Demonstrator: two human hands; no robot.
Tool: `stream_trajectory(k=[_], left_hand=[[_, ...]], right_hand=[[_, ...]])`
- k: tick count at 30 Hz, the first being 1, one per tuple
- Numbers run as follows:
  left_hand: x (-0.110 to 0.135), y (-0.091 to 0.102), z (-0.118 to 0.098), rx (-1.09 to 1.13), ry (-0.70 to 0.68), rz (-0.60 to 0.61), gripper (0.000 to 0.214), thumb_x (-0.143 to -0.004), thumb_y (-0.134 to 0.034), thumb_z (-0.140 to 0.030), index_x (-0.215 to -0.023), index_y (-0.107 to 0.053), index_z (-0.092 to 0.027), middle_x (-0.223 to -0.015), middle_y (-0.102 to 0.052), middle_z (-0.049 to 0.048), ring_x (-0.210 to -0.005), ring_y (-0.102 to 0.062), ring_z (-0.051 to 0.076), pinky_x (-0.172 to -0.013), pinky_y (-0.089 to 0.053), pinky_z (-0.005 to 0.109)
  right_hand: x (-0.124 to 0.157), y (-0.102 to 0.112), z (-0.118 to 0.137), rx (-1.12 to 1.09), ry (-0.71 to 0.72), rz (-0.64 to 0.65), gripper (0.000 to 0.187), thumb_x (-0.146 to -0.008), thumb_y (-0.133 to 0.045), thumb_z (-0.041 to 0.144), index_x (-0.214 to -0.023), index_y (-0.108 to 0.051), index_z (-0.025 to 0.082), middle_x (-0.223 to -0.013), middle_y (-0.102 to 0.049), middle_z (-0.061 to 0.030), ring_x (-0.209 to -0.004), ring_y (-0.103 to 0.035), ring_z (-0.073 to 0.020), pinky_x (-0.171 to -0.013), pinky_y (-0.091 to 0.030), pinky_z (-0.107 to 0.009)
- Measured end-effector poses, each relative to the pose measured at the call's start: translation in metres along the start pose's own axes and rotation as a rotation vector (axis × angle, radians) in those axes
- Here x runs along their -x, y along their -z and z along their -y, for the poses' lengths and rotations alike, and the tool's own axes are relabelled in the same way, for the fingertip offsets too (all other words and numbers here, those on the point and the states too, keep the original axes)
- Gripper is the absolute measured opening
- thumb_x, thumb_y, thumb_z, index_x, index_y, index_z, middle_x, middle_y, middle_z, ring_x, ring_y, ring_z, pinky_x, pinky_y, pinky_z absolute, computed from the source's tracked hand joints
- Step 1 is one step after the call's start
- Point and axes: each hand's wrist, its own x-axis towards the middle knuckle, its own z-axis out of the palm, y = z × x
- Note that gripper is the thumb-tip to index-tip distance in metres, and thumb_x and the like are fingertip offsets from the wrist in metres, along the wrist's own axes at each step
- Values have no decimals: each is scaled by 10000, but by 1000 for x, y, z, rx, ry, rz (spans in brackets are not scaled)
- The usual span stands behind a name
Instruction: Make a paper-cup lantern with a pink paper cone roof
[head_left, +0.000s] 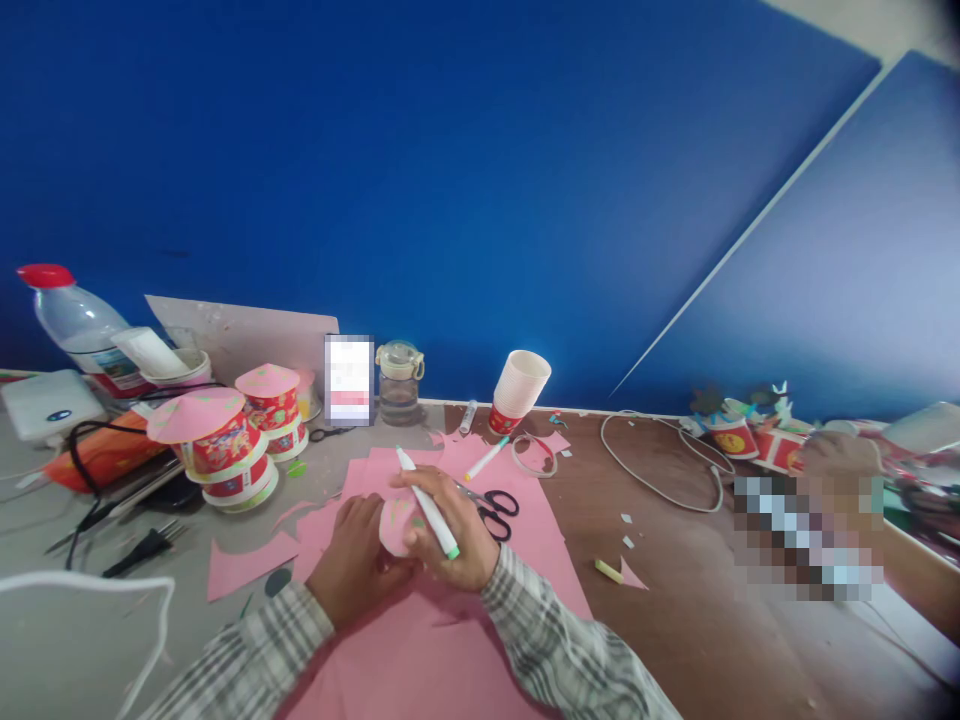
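Note:
My left hand (352, 555) is closed on a small rounded piece of pink paper (397, 525) with green marks, holding it just above pink paper sheets (420, 650). In my right hand (461, 535) is a white marker pen (429, 505) with a green end, slanting across the fingers. The right fingertips also reach the pink piece, whose lower edge is partly hidden. Just beyond the right hand lie black-handled scissors (501, 503), their blades partly covered. Farther back a second marker pen (486, 460) with a yellow end rests on the sheet.
Paper cups with pink cone tops (196, 413) stand at left, near a black plug (150, 547) and bottle (86, 320). Behind are a phone (349, 380), water jar (399, 385) and stacked cups (521, 385). A cable (660, 490) and another person's arm (911, 560) are at right.

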Motion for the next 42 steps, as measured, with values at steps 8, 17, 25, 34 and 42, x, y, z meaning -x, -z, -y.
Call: stream_trajectory(k=[8, 17, 25, 34, 42], left_hand=[[0, 0, -2, 15, -5, 17, 287, -500, -624, -275, -767, -521, -281, -667, -513, -52, -660, -503, 204, -640, -402, 381], [0, 1, -3, -4, 29, 29, 215, -486, -624, -265, -670, -512, -272, -608, -486, -57, -609, -483, 190, -597, -397, 364], [-1, 2, -2, -1, 24, 21, 228, -505, -640, -386, -642, -502, -267, -601, -480, -56, -595, -471, 184, -563, -382, 346], [0, 1, -2, -31, -43, -15, 238, -502, -652, -367, -638, -487, -263, -602, -453, -67, -596, -450, 173, -578, -375, 342], [-1, 2, -4, -6, -13, -3, 246, -522, -646, -416, -654, -506, -263, -599, -461, -65, -597, -453, 177, -570, -369, 343]], right_hand=[[7, -10, -14, 37, -8, 17, 386, -815, -554, 357, -1163, -466, 216, -1109, -607, -60, -1033, -578, -222, -926, -449, -351], [10, -14, -12, 27, -47, -3, 431, -785, -602, 312, -1179, -457, 216, -1151, -581, -56, -1052, -565, -217, -946, -437, -341], [13, -14, -13, -114, -151, -221, 471, -783, -602, 325, -1209, -416, 248, -1157, -601, -47, -1072, -570, -221, -942, -454, -341], [11, -27, -5, 25, -225, -265, 372, -742, -599, 157, -1096, -529, 248, -1054, -662, -33, -969, -631, -217, -868, -508, -338], [13, -30, -9, -96, -270, -332, 286, -797, -547, 179, -1075, -533, 245, -994, -693, -29, -917, -660, -196, -816, -537, -304]])
